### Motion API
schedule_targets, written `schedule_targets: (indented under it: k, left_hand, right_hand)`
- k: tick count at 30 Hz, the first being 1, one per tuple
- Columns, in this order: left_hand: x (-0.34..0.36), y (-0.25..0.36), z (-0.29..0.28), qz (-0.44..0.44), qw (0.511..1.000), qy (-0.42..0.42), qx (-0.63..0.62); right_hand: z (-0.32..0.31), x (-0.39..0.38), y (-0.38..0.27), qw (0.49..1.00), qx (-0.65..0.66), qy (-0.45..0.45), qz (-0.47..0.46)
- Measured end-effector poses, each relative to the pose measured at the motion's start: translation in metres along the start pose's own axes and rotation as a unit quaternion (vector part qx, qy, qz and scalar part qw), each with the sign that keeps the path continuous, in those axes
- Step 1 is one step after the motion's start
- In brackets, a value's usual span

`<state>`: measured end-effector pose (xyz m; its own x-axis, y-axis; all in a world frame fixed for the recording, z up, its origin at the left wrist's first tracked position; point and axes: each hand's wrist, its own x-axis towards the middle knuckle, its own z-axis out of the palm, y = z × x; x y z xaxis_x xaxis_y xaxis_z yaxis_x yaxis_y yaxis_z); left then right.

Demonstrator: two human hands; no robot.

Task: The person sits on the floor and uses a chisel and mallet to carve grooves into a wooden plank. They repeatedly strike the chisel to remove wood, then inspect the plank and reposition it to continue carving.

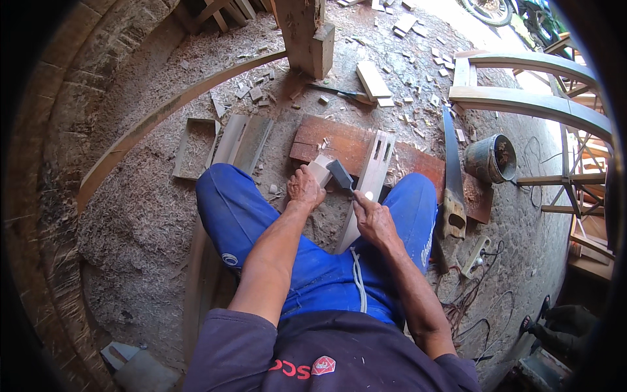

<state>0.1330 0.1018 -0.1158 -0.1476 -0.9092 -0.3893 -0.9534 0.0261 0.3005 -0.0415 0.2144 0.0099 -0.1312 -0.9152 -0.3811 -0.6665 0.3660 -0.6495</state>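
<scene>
My left hand (305, 187) is closed around a pale wooden piece (319, 169), whose far end sticks out above a red-brown board (313, 138). In my right hand (375, 219) is a short-handled tool with a broad dark metal head (339, 175), fingers wrapped round the handle. The head sits just beside the wooden piece; whether they touch I cannot tell. A pale slotted board (377, 160) lies across the red-brown board, between my knees, and passes under my right hand. My palms hide the near parts of both held things.
A handsaw (453, 176) lies right of my right knee, near a bucket (490, 159) and a power strip (475, 257) with cords. Curved wooden frames (522, 98) stand at right. A wooden post (307, 39) rises ahead. Shavings and offcuts litter the floor.
</scene>
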Motion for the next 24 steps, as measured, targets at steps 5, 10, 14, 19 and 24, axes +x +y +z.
schedule_targets:
  k: [5,10,14,19,24]
  left_hand:
    - [0.002,-0.006,0.005,0.011,1.0,0.01,-0.006]
    - [0.014,-0.014,0.01,0.002,1.0,0.018,0.017]
    - [0.006,-0.017,0.008,0.03,0.999,0.031,0.003]
    - [0.004,-0.011,0.009,0.038,0.999,0.028,0.004]
    - [0.003,-0.008,0.003,0.033,0.999,0.019,0.013]
  right_hand:
    - [0.006,0.012,0.002,0.999,-0.022,0.0,-0.034]
    - [0.023,0.047,-0.002,0.999,-0.006,-0.009,-0.05]
    - [-0.009,0.015,-0.012,0.997,-0.05,-0.048,-0.018]
    - [-0.017,0.017,-0.01,0.998,-0.033,-0.047,-0.033]
    - [0.004,0.024,0.018,0.999,-0.021,-0.01,-0.038]
